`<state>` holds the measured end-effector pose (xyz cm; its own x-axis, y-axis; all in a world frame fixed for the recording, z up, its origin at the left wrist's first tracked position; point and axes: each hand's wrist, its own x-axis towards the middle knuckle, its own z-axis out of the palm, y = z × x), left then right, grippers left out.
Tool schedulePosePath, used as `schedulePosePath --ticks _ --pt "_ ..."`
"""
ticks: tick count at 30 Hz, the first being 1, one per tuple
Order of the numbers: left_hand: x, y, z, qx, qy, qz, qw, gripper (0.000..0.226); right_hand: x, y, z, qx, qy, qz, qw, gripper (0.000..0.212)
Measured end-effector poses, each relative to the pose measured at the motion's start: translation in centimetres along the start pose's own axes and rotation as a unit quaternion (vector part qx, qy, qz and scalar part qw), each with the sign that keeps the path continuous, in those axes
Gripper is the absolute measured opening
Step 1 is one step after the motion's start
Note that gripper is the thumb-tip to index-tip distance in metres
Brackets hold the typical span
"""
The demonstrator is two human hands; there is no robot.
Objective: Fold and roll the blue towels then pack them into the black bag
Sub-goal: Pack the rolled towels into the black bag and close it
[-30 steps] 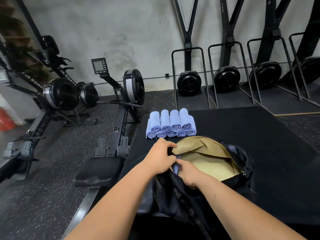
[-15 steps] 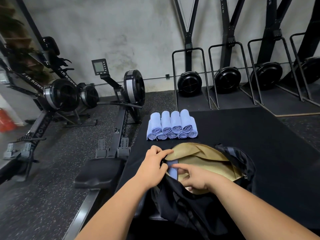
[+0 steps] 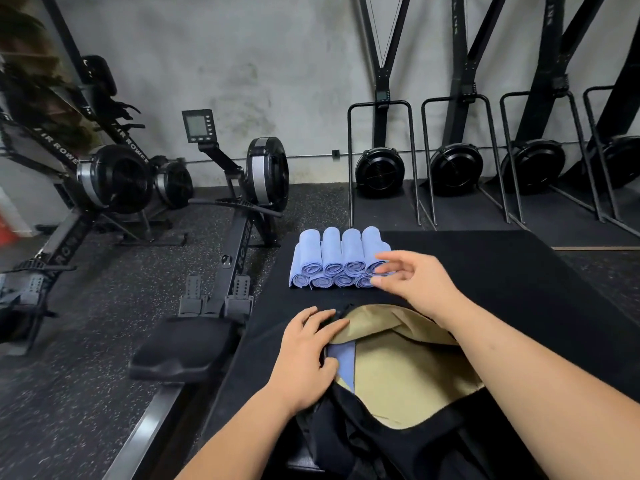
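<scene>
Under left grip [image 3: 310,355]: rim of the soft black fabric bag with tan lining [image 3: 408,441], fingers curled on it, presumably to keep the mouth open. One blue towel [image 3: 342,363] is already inside, just beside that grip. Ahead, right grip [image 3: 412,282] is released, fingers spread at the stack of rolled blue cloth towels [image 3: 329,261] on the black tabletop [image 3: 502,271]. Contact unclear. Likely fetching the next roll.

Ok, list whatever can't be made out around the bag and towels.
All head view:
- Bag: near end cut off by the bottom edge.
- Packed towel: mostly covered by the left hand and the rim; rolled or not, unclear.
- Towel stack: right end behind the right hand; full count unclear.
</scene>
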<state>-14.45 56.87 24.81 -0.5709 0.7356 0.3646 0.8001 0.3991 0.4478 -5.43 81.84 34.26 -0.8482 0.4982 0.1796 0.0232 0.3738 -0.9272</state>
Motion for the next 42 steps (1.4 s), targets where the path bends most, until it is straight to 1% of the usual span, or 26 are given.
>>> schedulePosePath --ticks 2,3,6,8,10,13,17,21,25,28,32,37,42 --pt "-0.3 -0.2 0.5 -0.014 -0.011 -0.008 1.000 0.080 2.4 1.1 -0.3 -0.059 0.038 0.015 0.997 0.048" --pt "-0.4 -0.4 0.9 -0.019 -0.015 -0.008 1.000 0.079 3.6 1.8 -0.3 -0.087 0.043 0.029 0.995 0.052" --pt "-0.8 -0.9 1.8 -0.028 -0.014 -0.008 0.999 0.077 6.3 3.4 0.0 -0.154 0.025 0.072 0.985 0.067" --pt "-0.9 -1.3 2.4 -0.023 -0.014 -0.009 1.000 0.078 8.0 4.4 0.3 -0.203 0.007 0.081 0.976 0.073" --pt "-1.2 -1.5 3.0 -0.024 -0.015 -0.016 0.999 0.078 9.4 5.1 0.9 -0.245 -0.003 0.081 0.966 0.076" --pt "-1.3 -1.8 3.8 -0.034 -0.020 -0.031 0.999 0.079 11.6 6.3 2.1 -0.269 0.000 0.086 0.959 0.075" --pt "-1.4 -2.1 4.4 -0.030 -0.018 -0.021 0.999 0.079 13.8 8.2 3.6 -0.252 0.017 0.110 0.961 0.071" --pt "-1.5 -2.3 4.8 -0.024 -0.015 -0.019 0.999 0.080 15.4 9.1 4.7 -0.250 0.035 0.153 0.955 0.067" --pt "-1.6 -2.3 4.8 -0.026 -0.007 -0.004 1.000 0.082 16.1 9.8 5.0 -0.241 0.069 0.158 0.955 0.066" --pt "-1.6 -2.2 4.8 -0.021 -0.001 0.000 1.000 0.082 16.3 9.9 4.9 -0.203 0.098 0.176 0.958 0.059" --pt "-1.6 -2.4 4.9 -0.011 -0.004 -0.002 1.000 0.082 16.3 9.2 4.4 -0.124 0.167 0.188 0.960 0.052" --pt "-1.6 -2.4 4.9 0.004 -0.002 -0.008 1.000 0.078 14.3 7.2 2.9 -0.073 0.201 0.170 0.962 0.055" --pt "-1.8 -2.2 4.9 0.026 0.006 -0.011 1.000 0.075 9.3 4.7 1.3 -0.007 0.187 0.138 0.973 0.055"
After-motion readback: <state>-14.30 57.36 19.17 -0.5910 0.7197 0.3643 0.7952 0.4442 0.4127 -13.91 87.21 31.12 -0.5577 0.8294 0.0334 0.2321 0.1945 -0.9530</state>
